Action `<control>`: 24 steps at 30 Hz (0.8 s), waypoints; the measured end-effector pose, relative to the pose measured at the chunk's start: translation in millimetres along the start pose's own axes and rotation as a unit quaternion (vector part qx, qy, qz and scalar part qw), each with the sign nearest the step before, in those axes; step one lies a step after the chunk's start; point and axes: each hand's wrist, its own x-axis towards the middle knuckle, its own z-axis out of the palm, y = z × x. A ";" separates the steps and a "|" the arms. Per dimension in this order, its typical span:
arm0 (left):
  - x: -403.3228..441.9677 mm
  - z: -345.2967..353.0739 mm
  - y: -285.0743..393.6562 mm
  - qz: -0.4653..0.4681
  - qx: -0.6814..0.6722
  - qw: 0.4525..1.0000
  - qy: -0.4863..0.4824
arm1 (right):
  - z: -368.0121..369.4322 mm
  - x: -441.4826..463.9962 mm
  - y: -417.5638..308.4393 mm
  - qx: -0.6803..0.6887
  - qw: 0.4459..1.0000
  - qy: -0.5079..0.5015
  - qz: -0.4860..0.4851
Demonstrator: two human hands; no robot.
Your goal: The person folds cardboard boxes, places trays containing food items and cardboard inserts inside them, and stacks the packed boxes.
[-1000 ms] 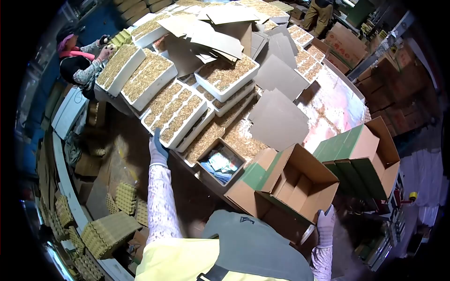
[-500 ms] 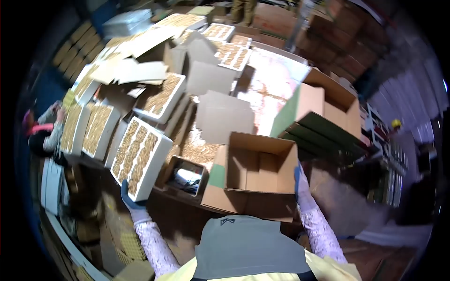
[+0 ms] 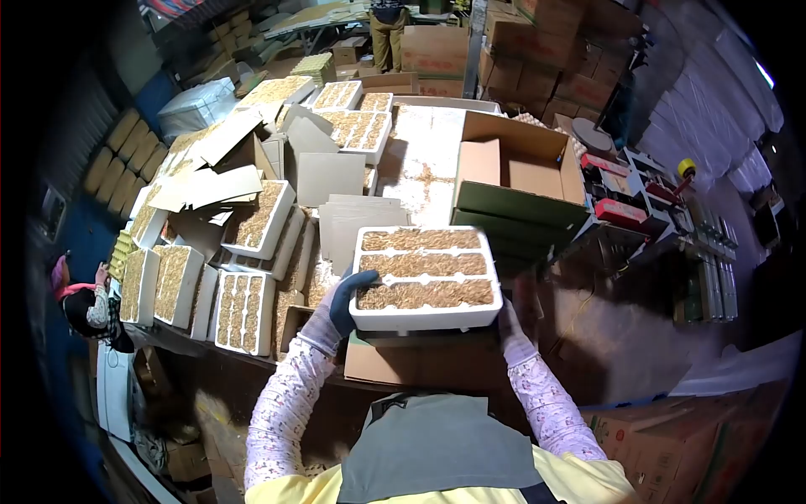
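A white foam tray [image 3: 424, 319] with three rows of tan husk-like filling is in front of me. My left hand [image 3: 346, 302], in a dark blue glove, grips its left side with the thumb over the rim. My right hand [image 3: 510, 323] is at the tray's right side; its fingers are mostly hidden behind the edge. Below the tray shows a cardboard box flap [image 3: 395, 363]. The tray hides the rest of that box, and I cannot tell whether it touches it. Flat grey card sheets [image 3: 357, 223] lie just beyond.
More filled foam trays [image 3: 243, 311] stand at left, with loose card pieces [image 3: 222, 186] among them. A large open carton [image 3: 520, 202] is at right, near a metal-framed machine [image 3: 638, 210]. A co-worker [image 3: 84, 307] is at far left; another person [image 3: 388, 38] stands at the back.
My left hand has brought a filled foam tray from the left to in front of me, over the cardboard box. My right hand has moved from the box's side to the tray's right side.
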 end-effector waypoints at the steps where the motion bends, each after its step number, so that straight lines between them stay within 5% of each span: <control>1: 7.7 5.4 13.0 -0.180 -0.206 0.962 0.015 | 7.5 -1.0 1.7 -0.009 0.998 0.053 0.020; 2: 23.5 13.8 46.1 -0.338 -0.399 0.845 0.110 | 10.3 0.8 5.4 -0.010 0.998 0.059 0.028; 6: 7.1 25.2 9.9 -0.390 -0.211 0.892 0.093 | 7.0 -1.4 16.4 -0.039 0.995 0.089 0.027; 7: 5.5 19.4 -1.7 -0.412 0.093 0.906 0.015 | 7.9 -3.7 7.9 -0.014 0.995 0.084 0.055; 9: 11.1 29.8 -6.6 -0.427 0.428 0.782 -0.152 | 13.9 -6.9 0.0 0.013 0.995 0.086 0.053; 11: 16.5 47.9 -4.4 -0.402 0.502 0.742 -0.188 | 1.9 1.6 9.8 -0.314 0.940 0.125 -0.033; 13: 26.2 55.1 6.6 -0.406 0.503 0.738 -0.194 | 64.6 0.3 -57.5 -0.514 0.799 0.121 -0.286; 15: 11.2 58.6 -25.1 -0.364 0.496 0.772 -0.161 | 125.4 26.3 -100.4 -0.504 0.783 0.036 -0.362; 17: -3.2 53.2 12.4 -0.227 0.451 0.863 -0.013 | 176.3 77.5 -112.7 -0.554 0.751 -0.090 -0.347; 19: -30.3 38.3 37.0 -0.113 0.430 0.880 0.164 | 187.8 168.6 -62.6 -0.629 0.680 -0.182 -0.332; 22: -94.3 0.2 6.0 -0.269 0.365 0.827 0.332 | 213.2 271.6 -6.4 -0.781 0.530 -0.313 -0.108; 24: -144.8 -31.3 -39.4 -0.407 0.364 0.767 0.337 | 201.7 321.9 37.6 -0.820 0.442 -0.359 -0.056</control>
